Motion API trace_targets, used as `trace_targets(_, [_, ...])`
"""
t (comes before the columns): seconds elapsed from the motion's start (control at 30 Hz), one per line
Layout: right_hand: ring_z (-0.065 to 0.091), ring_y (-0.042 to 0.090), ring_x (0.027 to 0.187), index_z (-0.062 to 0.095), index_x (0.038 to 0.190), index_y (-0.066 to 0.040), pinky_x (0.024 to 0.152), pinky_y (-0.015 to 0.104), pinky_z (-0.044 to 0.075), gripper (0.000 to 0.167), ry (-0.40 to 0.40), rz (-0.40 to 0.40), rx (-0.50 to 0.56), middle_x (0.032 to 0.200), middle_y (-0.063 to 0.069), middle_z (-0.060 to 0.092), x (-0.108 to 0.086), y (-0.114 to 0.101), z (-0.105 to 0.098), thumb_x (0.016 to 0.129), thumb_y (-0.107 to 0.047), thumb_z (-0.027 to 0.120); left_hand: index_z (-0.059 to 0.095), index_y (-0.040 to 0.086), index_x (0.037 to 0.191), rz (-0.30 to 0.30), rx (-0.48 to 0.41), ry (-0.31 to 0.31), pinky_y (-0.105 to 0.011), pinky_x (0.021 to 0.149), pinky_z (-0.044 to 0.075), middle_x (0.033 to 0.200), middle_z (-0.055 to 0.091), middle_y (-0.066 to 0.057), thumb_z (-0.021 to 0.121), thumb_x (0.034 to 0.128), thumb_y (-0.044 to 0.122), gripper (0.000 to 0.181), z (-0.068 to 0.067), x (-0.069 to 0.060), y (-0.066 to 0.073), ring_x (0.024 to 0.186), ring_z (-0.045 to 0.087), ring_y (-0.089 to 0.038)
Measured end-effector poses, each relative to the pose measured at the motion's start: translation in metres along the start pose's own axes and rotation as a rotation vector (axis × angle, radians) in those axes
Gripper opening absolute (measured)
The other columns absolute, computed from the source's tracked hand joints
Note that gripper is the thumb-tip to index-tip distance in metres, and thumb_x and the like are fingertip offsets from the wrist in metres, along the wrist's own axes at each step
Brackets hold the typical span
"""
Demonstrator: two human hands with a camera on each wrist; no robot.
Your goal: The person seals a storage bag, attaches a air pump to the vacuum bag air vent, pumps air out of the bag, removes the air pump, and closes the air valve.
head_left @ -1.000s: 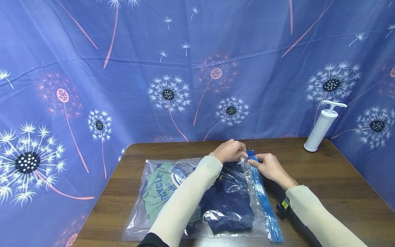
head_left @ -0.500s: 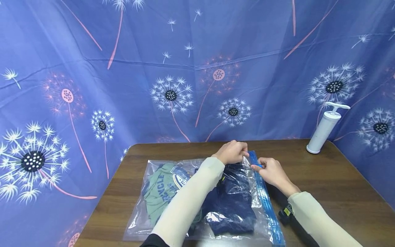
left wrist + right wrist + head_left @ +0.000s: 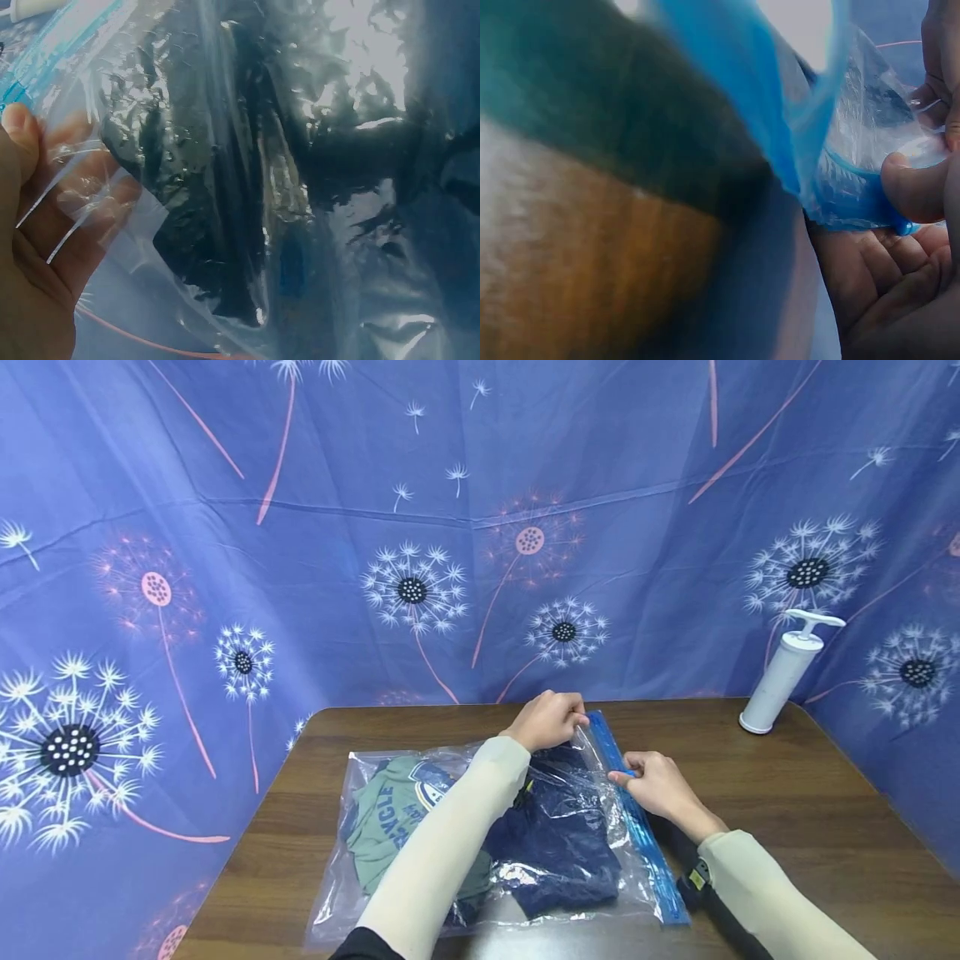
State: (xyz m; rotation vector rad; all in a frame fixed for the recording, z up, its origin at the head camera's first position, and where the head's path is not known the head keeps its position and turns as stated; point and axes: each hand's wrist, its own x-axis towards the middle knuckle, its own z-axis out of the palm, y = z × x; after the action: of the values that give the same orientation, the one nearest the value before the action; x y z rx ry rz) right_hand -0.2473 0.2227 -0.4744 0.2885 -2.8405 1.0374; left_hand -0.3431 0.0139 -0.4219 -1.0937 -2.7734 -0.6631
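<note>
A clear plastic bag [image 3: 330,893] lies on the wooden table, with a green printed garment [image 3: 382,835] and a dark blue garment [image 3: 555,852] inside. Along its right side runs a blue zip strip [image 3: 652,852]. My left hand [image 3: 546,720] pinches the far corner of the bag by the strip; in the left wrist view the left hand's [image 3: 45,217] fingers lie behind the clear film. Lower down the strip, my right hand [image 3: 663,789] pinches the blue edge between thumb and fingers. The right wrist view shows the right hand's [image 3: 907,262] thumb on the blue strip [image 3: 855,199].
A white hand pump [image 3: 780,681] stands, leaning slightly, at the table's [image 3: 810,827] back right corner. Behind the table hangs a blue cloth [image 3: 660,568] with a dandelion print.
My left hand has moved a little left and away with the bag's far corner. My right hand has slid nearer along the strip, so the gap between the hands is wider.
</note>
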Motion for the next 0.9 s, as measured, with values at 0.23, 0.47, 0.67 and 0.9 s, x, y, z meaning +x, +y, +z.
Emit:
trace_targets(0.23, [0.023,0.006,0.054,0.04,0.068,-0.013,0.051,0.023,0.022,0.044,-0.069,-0.013,0.082,0.06,-0.008,0.024,-0.003,0.007,0.002,0.098,-0.021,0.071,0.068,0.016,0.1,0.008,-0.054,-0.082,-0.017,0.052,0.044,0.086,0.073,0.006,0.059,0.1044,0.029,0.017,-0.004,0.001,0.002,0.056,0.057,-0.002])
trace_targets(0.47, [0.025,0.004,0.051,0.049,0.07,-0.009,0.048,0.021,0.026,0.035,-0.202,-0.01,0.21,0.06,-0.008,0.031,0.001,0.007,-0.008,0.098,-0.013,0.07,0.071,0.01,0.126,0.037,-0.157,-0.152,-0.012,0.063,0.054,0.101,0.079,-0.002,0.065,0.1008,0.027,0.031,-0.009,0.003,0.005,0.069,0.07,-0.001])
trace_targets(0.67, [0.039,0.009,0.057,0.05,0.072,-0.005,0.053,0.025,0.04,0.036,-0.204,0.015,0.24,0.063,-0.002,0.04,0.005,0.006,-0.015,0.092,-0.016,0.077,0.076,0.011,0.098,0.043,-0.172,-0.148,-0.014,0.058,0.053,0.086,0.078,-0.003,0.067,0.0985,0.023,0.015,-0.011,0.002,0.007,0.071,0.074,-0.009])
trace_targets(0.9, [0.064,0.015,0.071,0.07,0.089,0.006,0.057,0.028,0.053,0.024,-0.164,-0.011,0.197,0.08,0.014,0.071,0.003,0.005,-0.014,0.087,-0.014,0.083,0.076,0.008,0.094,0.043,-0.199,-0.152,-0.012,0.061,0.055,0.087,0.078,-0.004,0.067,0.0986,0.019,0.015,-0.009,0.001,0.005,0.069,0.073,-0.006])
